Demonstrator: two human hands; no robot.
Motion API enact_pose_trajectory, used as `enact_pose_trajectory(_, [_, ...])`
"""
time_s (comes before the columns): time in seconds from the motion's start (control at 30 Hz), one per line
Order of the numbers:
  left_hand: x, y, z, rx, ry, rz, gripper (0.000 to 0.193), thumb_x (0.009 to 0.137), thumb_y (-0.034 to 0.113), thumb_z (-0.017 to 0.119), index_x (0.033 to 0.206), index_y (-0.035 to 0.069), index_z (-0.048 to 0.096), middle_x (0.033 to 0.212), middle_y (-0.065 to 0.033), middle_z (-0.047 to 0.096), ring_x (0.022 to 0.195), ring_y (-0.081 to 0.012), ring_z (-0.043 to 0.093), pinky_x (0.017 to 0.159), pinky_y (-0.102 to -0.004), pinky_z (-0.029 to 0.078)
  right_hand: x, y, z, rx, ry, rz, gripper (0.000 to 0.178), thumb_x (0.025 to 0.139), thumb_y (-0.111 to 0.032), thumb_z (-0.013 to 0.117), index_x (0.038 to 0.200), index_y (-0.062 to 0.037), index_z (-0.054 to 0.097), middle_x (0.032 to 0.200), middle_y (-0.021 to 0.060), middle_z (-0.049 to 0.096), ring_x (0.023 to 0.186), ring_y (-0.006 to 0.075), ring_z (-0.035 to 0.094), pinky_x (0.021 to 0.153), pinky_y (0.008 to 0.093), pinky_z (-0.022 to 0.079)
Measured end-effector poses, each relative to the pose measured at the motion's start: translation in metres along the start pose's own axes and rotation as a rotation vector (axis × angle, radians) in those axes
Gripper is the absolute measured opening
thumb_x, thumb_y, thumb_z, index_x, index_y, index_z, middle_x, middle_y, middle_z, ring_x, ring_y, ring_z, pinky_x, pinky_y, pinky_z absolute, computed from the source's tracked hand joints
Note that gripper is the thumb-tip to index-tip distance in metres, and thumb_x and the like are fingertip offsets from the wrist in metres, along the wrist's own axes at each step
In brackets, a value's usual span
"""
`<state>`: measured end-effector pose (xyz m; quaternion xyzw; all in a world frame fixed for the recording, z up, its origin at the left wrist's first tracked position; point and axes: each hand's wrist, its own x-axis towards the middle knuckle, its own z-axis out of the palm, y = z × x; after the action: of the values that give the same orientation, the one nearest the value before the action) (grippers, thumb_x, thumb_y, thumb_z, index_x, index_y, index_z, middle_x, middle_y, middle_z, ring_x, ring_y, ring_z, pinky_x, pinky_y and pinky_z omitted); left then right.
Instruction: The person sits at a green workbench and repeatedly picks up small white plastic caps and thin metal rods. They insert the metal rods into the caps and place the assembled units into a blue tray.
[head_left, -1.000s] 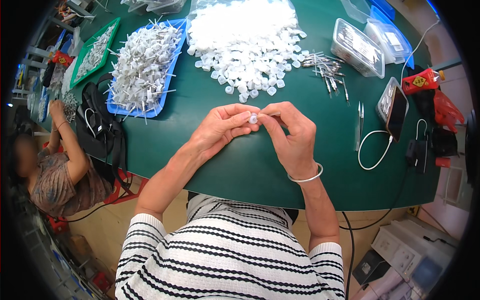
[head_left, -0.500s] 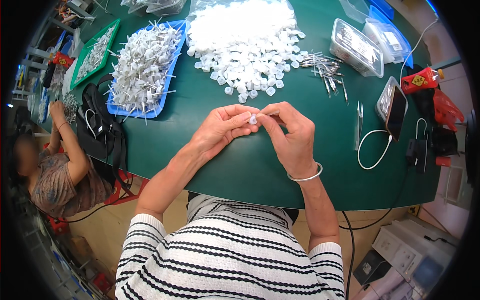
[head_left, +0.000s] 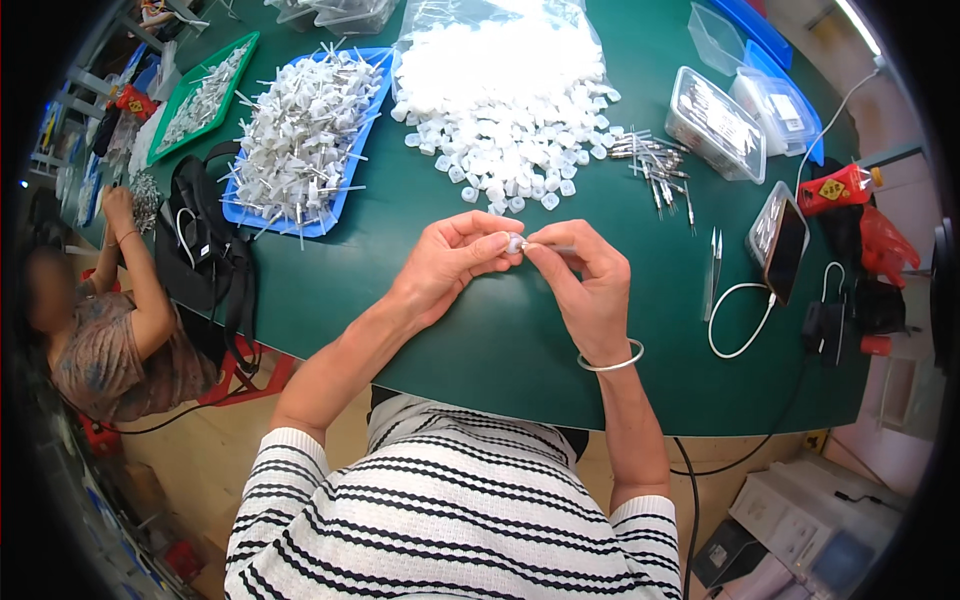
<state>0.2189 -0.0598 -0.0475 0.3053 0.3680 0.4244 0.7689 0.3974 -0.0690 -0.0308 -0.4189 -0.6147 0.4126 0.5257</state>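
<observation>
Apparent fitting step, beyond the near edge of the desk [head_left: 470, 370]: left hand [head_left: 448, 265] pinched a cap [head_left: 515, 243], right hand [head_left: 592, 285] probably a pin [head_left: 561, 250]; continuing called for alignment.

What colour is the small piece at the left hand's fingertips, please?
The small piece looks whitish, seen in the head view.

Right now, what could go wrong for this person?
The small white piece in the left hand could slip and get lost among the loose white pieces beyond. The thin rod in the right hand might skid. Stemmed parts jut past the blue tray, so a bump could spill some.
</observation>
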Motion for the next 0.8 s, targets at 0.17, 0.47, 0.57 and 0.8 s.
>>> enact_pose_trajectory(0.17, [-0.002,-0.002,-0.001,0.125,-0.017,0.181,0.024,0.086,0.008,0.064,0.109,0.0,0.061,0.099,-0.0084,0.065,0.091,-0.013,0.062,0.084,-0.0274,0.05,0.002,-0.018,-0.008,-0.041,-0.035,0.153,0.013,0.082,-0.004,0.067,0.093,0.0012,0.064,0.077,0.0079,0.063,0.066,0.0133,0.063,0.06,0.0248,0.05])
enact_pose_trajectory(0.47, [-0.003,-0.001,0.004,0.054,-0.009,0.16,0.028,0.085,0.008,0.066,0.111,-0.001,0.059,0.101,-0.0088,0.065,0.094,-0.014,0.062,0.086,-0.028,0.05,0.003,-0.019,-0.01,-0.346,-0.211,0.078,0.007,0.086,-0.009,0.062,0.085,-0.0017,0.061,0.069,0.0081,0.058,0.053,0.0215,0.055,0.049,0.0322,0.042])
enact_pose_trajectory(0.57, [-0.002,-0.001,-0.001,0.058,-0.039,0.102,0.024,0.084,0.008,0.067,0.106,0.0,0.061,0.097,-0.0082,0.065,0.09,-0.0133,0.062,0.083,-0.0264,0.05,0.003,-0.017,-0.009,-0.4,-0.185,-0.026,0.006,0.085,-0.008,0.062,0.083,-0.0022,0.06,0.068,0.0086,0.057,0.055,0.0241,0.056,0.05,0.0337,0.043])
enact_pose_trajectory(0.8, [-0.003,-0.002,0.003,0.153,-0.035,0.194,0.018,0.084,0.005,0.066,0.101,-0.001,0.062,0.09,-0.0068,0.066,0.082,-0.0112,0.061,0.076,-0.0254,0.05,0.0,-0.008,-0.007,-0.541,-0.114,-0.246,0.006,0.084,-0.007,0.063,0.082,-0.0024,0.059,0.071,0.0094,0.057,0.059,0.0272,0.057,0.051,0.035,0.044])
